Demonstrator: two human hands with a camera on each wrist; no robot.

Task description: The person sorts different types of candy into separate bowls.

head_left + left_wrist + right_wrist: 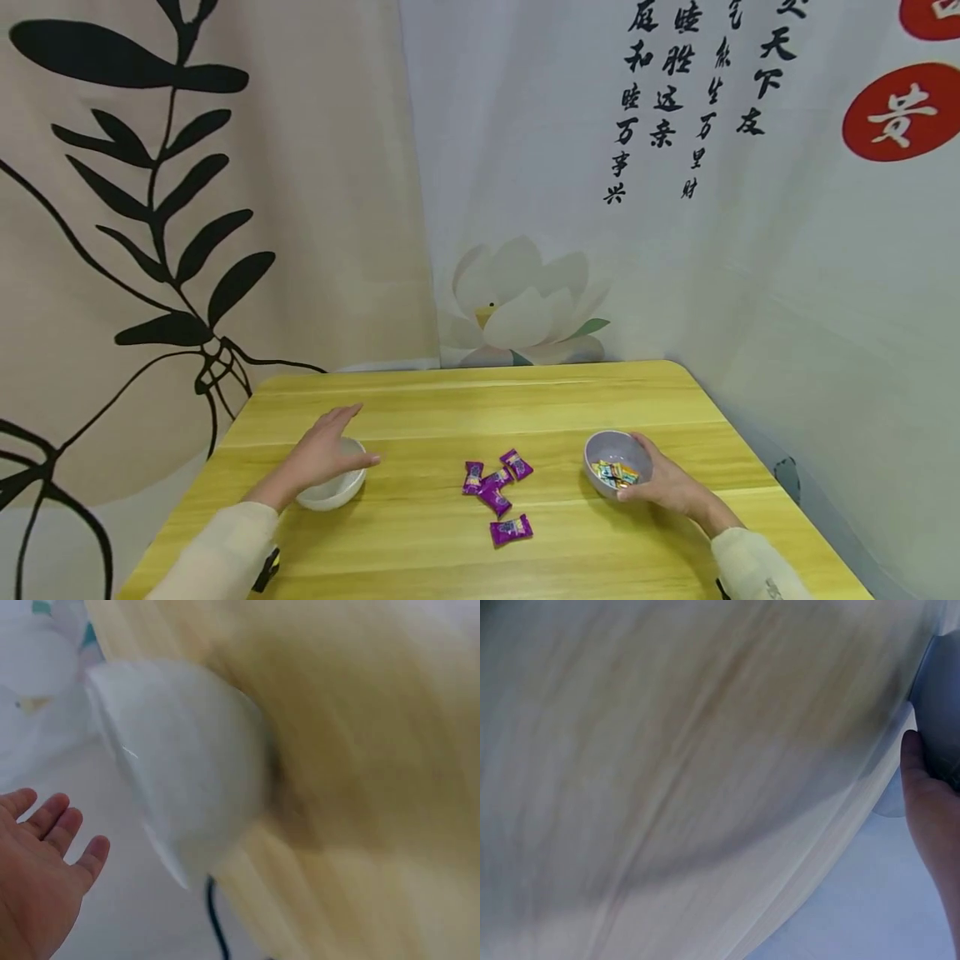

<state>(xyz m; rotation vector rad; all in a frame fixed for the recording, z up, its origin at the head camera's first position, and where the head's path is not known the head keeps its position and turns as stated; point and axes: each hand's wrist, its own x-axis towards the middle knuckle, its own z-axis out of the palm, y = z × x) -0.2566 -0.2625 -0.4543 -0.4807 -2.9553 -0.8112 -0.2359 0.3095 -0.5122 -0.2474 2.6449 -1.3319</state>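
Note:
On the right side of the table, my right hand grips a lavender-grey bowl by its side. Small yellow and blue wrapped candies lie inside that bowl. The right wrist view catches the thumb against the bowl's outer wall. Over on the left, my left hand is spread above a white bowl, hiding part of it. In the left wrist view the fingers are straight and apart from the white bowl, with nothing in the palm. Several purple wrapped candies lie between the two bowls.
The wooden table has a rounded far right corner. Behind it hangs a cloth backdrop with printed leaves, a lotus and writing. One purple candy lies a little nearer than the others.

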